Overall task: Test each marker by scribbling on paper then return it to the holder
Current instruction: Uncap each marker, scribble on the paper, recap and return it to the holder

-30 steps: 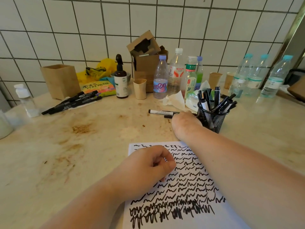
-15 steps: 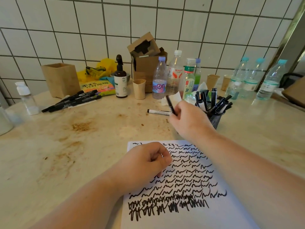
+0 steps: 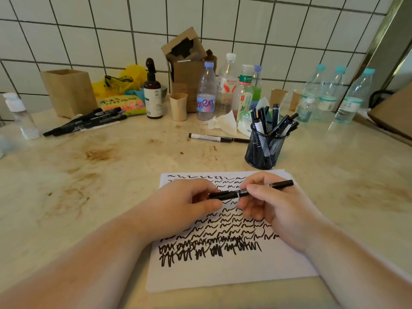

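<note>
the marker (image 3: 249, 190) is in both our hands, held level just above the paper (image 3: 223, 273), its black barrel running from left to right with the far end poking out past our right knuckles. our left hand (image 3: 180, 204) has its fingers curled shut around the left end of the marker, thumb lying along the underside. our right hand (image 3: 274, 204) pinches the middle of the barrel between thumb and forefinger, the other fingers folded in under it. we cannot tell whether the cap is on or coming off, since our fingers cover that part. the paper lies flat on the counter (image 3: 89, 186) under our hands, filled with rows of black wavy scribbles, thinner near the top edge and thick and dense near the bottom. the holder (image 3: 264, 150), a black mesh cup, stands just beyond the top right corner of the paper, and several markers stand tilted in it. one more marker with a white body (image 3: 214, 137) lies flat on the counter to the left of the holder, apart from it. further left, near a brown box (image 3: 69, 92), a bunch of black markers (image 3: 87, 122) lies on the counter. along the tiled wall (image 3: 111, 30) stand a dark pump bottle (image 3: 153, 94), a small beige cup (image 3: 178, 107) and a row of plastic water bottles (image 3: 206, 97). a crumpled tissue (image 3: 225, 123) sits behind the holder.
</note>
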